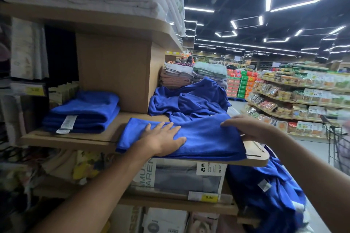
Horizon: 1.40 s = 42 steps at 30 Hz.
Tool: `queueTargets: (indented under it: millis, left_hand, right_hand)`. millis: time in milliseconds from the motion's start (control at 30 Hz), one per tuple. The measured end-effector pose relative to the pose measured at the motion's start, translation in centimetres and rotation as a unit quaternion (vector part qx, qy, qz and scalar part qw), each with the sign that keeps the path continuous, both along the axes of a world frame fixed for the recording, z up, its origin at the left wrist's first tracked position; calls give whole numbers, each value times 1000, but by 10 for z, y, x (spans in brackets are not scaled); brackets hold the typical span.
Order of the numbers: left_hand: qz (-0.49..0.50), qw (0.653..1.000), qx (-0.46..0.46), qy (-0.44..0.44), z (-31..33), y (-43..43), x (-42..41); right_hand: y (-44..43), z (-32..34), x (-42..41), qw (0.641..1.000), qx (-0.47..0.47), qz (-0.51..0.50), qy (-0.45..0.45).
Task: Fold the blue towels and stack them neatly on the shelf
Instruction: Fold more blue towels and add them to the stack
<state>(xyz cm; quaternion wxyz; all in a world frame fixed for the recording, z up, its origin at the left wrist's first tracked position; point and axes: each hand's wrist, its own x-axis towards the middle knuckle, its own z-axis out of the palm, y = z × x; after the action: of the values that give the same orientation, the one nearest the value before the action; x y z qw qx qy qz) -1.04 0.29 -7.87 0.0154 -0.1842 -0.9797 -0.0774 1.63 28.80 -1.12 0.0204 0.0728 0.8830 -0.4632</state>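
Beneath my released, flat left fingers [167, 126] lay the blue towel [204, 138]; right fingers [232, 120] grasped its edge. Uneven pull could have dragged it off the shelf [254, 157]

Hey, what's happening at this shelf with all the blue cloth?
A person is folding a blue towel on the wooden shelf. The left hand presses flat on it while the right hand grips its right edge. A folded stack of blue towels sits to the left, and a crumpled pile of them lies behind, not yet folded.
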Motion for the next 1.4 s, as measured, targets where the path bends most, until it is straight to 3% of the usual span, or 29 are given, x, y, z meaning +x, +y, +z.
queueTargets:
  millis: [100, 167, 267, 367, 467, 567, 600, 633, 767, 833, 967, 1167, 1233, 1300, 1400]
  left_hand:
    - [-3, 1000, 8, 23, 3, 2, 5]
    - [-18, 998, 29, 59, 7, 0, 10]
    - [-30, 979, 155, 131, 18, -22, 10]
    - [23, 905, 416, 89, 25, -62, 0]
    - [105, 836, 537, 26, 22, -90, -12]
    - [115, 711, 692, -32, 15, -98, -12]
    - [105, 687, 718, -41, 15, -100, -10]
    - [93, 685, 721, -50, 15, -102, -8]
    - [85, 710, 696, -61, 18, -105, -7]
    - [102, 730, 675, -37, 14, -105, -12]
    - [98, 841, 532, 4, 12, -101, -19]
    - [54, 962, 266, 38, 28, -77, -18]
    - [55, 981, 187, 17, 19, -76, -17]
    - [56, 984, 166, 3, 11, -81, -16]
    - [57, 985, 162, 15, 4, -86, -13]
  right_hand:
    - [-22, 36, -5, 997, -61, 22, 36]
    - [-48, 64, -11, 996, -47, 55, 50]
    - [-99, 95, -23, 994, 6, 105, 37]
    - [-155, 109, -36, 988, 54, 147, 1]
    - [-207, 101, -50, 978, 136, 156, -11]
    - [-252, 76, -56, 947, 262, 184, -34]
    - [-264, 64, -57, 936, 289, 198, -44]
    - [-272, 52, -58, 928, 304, 211, -53]
    - [-279, 24, -55, 934, 258, 238, -70]
    - [-267, 23, -52, 946, 215, 241, -12]
    - [-217, 10, -47, 889, 337, 209, 229]
    - [-201, -44, -47, 861, 417, 240, 168]
    - [-201, -54, -49, 859, 423, 227, 181]
    - [-199, -56, -51, 863, 413, 224, 184]
    - [-192, -58, -49, 904, 334, 152, 221]
